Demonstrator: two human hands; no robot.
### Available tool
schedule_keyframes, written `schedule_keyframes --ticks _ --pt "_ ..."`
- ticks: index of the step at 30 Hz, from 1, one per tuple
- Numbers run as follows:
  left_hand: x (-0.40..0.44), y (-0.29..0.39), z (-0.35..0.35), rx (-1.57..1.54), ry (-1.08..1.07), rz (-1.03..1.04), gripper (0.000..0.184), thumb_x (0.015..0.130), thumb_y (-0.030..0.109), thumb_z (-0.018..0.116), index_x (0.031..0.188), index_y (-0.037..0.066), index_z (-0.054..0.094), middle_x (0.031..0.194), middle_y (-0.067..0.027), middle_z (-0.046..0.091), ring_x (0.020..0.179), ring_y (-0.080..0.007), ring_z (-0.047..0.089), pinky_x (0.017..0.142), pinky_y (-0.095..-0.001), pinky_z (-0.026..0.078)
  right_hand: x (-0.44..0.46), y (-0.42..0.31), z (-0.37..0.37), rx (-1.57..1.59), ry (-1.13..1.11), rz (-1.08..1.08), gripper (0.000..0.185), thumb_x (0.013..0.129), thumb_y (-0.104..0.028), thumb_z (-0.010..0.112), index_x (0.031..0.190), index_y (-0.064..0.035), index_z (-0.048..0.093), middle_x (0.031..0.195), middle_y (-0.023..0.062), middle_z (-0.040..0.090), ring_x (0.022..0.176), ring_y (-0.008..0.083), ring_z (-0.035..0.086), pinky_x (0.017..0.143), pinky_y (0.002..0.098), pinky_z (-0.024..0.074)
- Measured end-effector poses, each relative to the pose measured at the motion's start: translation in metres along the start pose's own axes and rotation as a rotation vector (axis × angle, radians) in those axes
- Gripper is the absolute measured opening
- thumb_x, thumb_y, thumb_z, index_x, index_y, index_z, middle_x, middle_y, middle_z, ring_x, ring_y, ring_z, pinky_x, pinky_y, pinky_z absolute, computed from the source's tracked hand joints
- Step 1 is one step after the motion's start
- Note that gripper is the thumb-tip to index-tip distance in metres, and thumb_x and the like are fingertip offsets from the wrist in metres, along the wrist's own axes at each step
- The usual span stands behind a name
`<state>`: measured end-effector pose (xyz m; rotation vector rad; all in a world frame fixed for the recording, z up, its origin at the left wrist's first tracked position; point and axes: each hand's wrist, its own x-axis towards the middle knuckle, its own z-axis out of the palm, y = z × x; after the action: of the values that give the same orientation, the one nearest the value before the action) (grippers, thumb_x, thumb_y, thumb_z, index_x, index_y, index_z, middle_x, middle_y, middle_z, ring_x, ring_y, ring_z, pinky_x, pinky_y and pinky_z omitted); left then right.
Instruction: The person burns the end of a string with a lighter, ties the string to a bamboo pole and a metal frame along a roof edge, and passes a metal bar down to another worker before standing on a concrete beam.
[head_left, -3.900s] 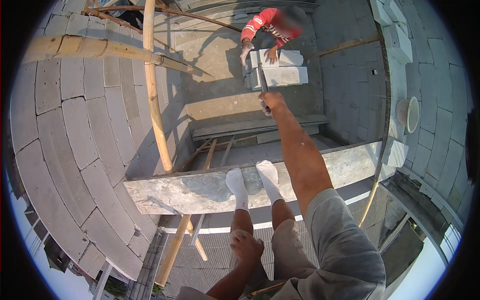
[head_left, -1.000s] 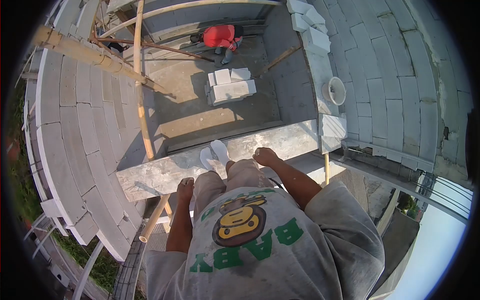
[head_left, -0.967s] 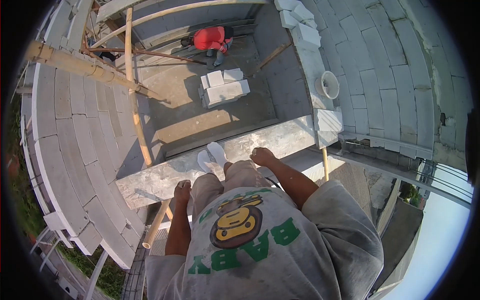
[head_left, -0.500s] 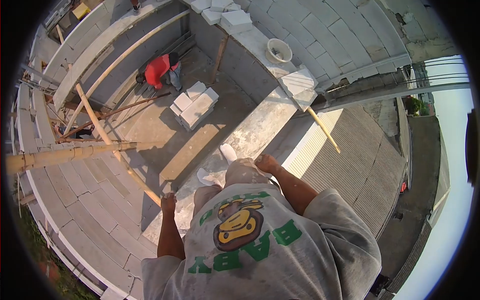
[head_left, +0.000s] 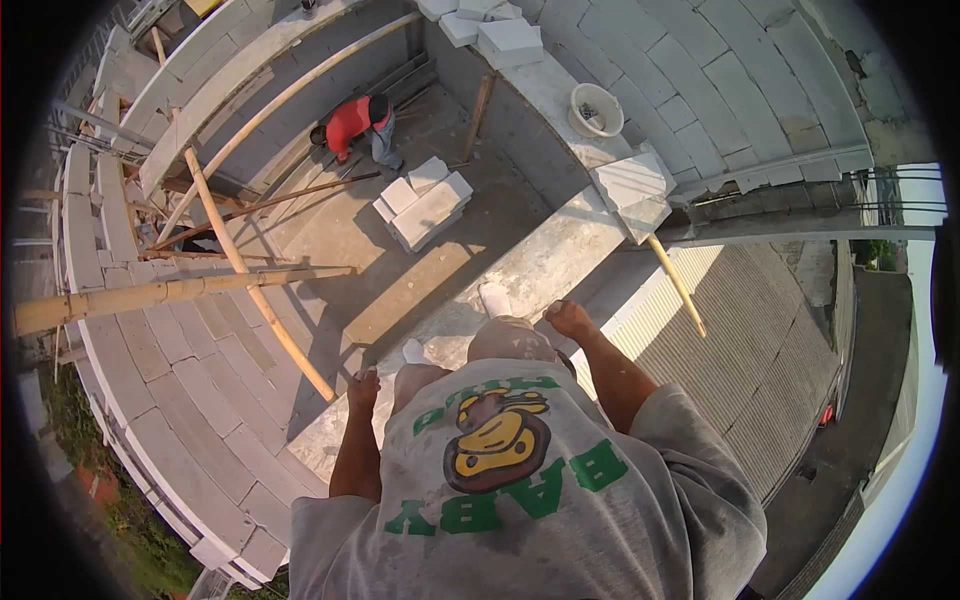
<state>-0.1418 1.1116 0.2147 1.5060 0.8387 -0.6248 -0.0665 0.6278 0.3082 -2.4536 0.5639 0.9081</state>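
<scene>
My left hand (head_left: 363,389) hangs beside my left leg over the pale concrete ledge (head_left: 560,242), its fingers curled in with nothing visible in them. Near my right knee, my right hand (head_left: 570,320) is loosely closed and also looks bare. Behind it lie the ledge's outer edge and the corrugated roof (head_left: 745,345) below. White footwear (head_left: 494,299) shows on my feet, which stand on the ledge. A grey printed shirt (head_left: 560,500) covers my body.
Down on the left, a person in a red top (head_left: 350,122) bends beside stacked white blocks (head_left: 425,203). Bamboo poles (head_left: 230,235) cross at left. Along the ledge ahead are more blocks (head_left: 632,185) and a white bucket (head_left: 596,110). Right of the ledge is a drop.
The surroundings have shifted right and slightly up in view. Both my hands appear farther right, still curled. The person in red stays bent over.
</scene>
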Motion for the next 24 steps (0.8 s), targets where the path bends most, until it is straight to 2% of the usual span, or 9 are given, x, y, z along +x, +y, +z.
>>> schedule_keyframes --ticks 2,3,4,5,9,12,15,19,24 --pt "0.007 -0.027 0.02 0.303 0.159 0.058 0.034 0.085 0.034 0.058 0.085 0.0 0.064 0.078 -0.0123 0.066 0.069 -0.0239 0.063 0.064 -0.0368 0.048 0.047 0.046 0.0 0.017 0.017 -0.299 0.036 0.077 -0.032 0.057 0.093 -0.0008 0.066 0.081 0.0235 0.064 0.077 0.0356 0.064 0.069 0.0391 0.0507" --pt "0.018 -0.043 0.033 0.404 0.164 0.047 0.041 0.083 0.039 0.057 0.092 -0.001 0.065 0.093 -0.0204 0.067 0.088 -0.0345 0.064 0.076 -0.0411 0.048 0.054 0.051 -0.013 0.136 -0.039 -0.189 0.033 0.077 -0.029 0.058 0.091 -0.0006 0.065 0.078 0.0188 0.064 0.071 0.0293 0.064 0.062 0.0363 0.0497" --pt "-0.025 0.022 0.061 0.46 0.15 0.019 0.044 0.083 0.04 0.056 0.097 0.0 0.065 0.098 -0.0227 0.065 0.097 -0.037 0.062 0.082 -0.0408 0.047 0.063 0.058 -0.026 0.257 -0.081 -0.073 0.03 0.077 -0.027 0.059 0.089 -0.0003 0.065 0.075 0.014 0.064 0.065 0.023 0.063 0.056 0.0334 0.0486" --pt "-0.033 0.035 0.082 0.457 0.198 0.037 0.046 0.083 0.041 0.055 0.101 0.0 0.065 0.101 -0.0234 0.065 0.1 -0.0369 0.06 0.086 -0.0401 0.047 0.071 0.063 -0.04 0.371 -0.108 0.047 0.026 0.076 -0.024 0.059 0.087 -0.0001 0.064 0.071 0.0093 0.064 0.059 0.0167 0.062 0.049 0.0306 0.0476" --pt "-0.019 0.019 0.162 0.229 0.296 0.102 0.048 0.084 0.044 0.054 0.107 0.003 0.063 0.104 -0.0231 0.064 0.101 -0.0383 0.059 0.088 -0.0413 0.045 0.103 0.102 -0.085 0.156 -0.25 0.086 0.023 0.078 -0.022 0.059 0.089 -0.0017 0.063 0.067 0.0067 0.061 0.051 0.0154 0.058 0.043 0.0291 0.0436" --pt "-0.047 0.036 0.207 0.057 0.306 0.056 0.042 0.086 0.038 0.057 0.103 0.001 0.064 0.091 -0.018 0.066 0.089 -0.0276 0.063 0.079 -0.0377 0.046 0.139 0.112 -0.125 0.014 -0.308 0.175 0.019 0.079 -0.022 0.06 0.082 -0.0032 0.062 0.062 0.0047 0.058 0.047 0.0146 0.055 0.039 0.0286 0.0405" --pt "-0.078 0.029 0.223 0.047 0.345 0.037 0.045 0.085 0.044 0.054 0.107 0.007 0.064 0.105 -0.021 0.064 0.101 -0.0374 0.059 0.087 -0.0421 0.045 0.18 0.09 -0.154 -0.045 -0.334 0.174 0.019 0.08 -0.023 0.06 0.079 -0.004 0.06 0.061 0.0045 0.058 0.045 0.0144 0.053 0.039 0.0285 0.0398" --pt "-0.104 -0.016 0.207 0.001 0.435 -0.24 0.044 0.084 0.041 0.052 0.107 0.005 0.064 0.11 -0.0207 0.062 0.106 -0.0368 0.057 0.09 -0.0418 0.044 0.204 -0.002 -0.162 -0.079 -0.213 -0.156 0.02 0.081 -0.023 0.06 0.083 -0.0033 0.062 0.064 0.0041 0.06 0.048 0.013 0.054 0.043 0.0275 0.0416" --pt "-0.124 -0.056 0.171 0.02 0.561 -0.26 0.046 0.085 0.042 0.049 0.108 0.005 0.064 0.113 -0.0209 0.06 0.108 -0.0375 0.055 0.092 -0.0429 0.042 0.163 -0.109 -0.133 0.074 -0.336 -0.43 0.025 0.084 -0.023 0.057 0.099 -0.0042 0.062 0.075 0.003 0.06 0.06 0.0106 0.055 0.048 0.0261 0.041"
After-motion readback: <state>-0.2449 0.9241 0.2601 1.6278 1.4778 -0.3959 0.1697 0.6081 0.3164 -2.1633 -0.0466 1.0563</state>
